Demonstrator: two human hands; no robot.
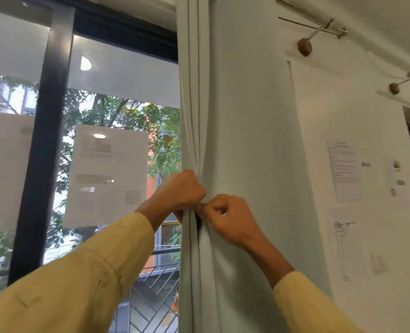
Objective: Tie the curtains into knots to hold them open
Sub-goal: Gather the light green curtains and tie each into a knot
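The pale curtain (pixel 235 140) is hanging beside the window's right edge. The left hand (pixel 182 191) is clutching its gathered folds while the right hand (pixel 230 219) is pinching fabric alongside. It looks soft and light, best taken as one bunch.

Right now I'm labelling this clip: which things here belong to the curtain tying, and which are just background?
Job: curtain, left hand, right hand, both gripping its gathered folds.
Background: window frame, paper sheets on the glass, wall notices, rod brackets.
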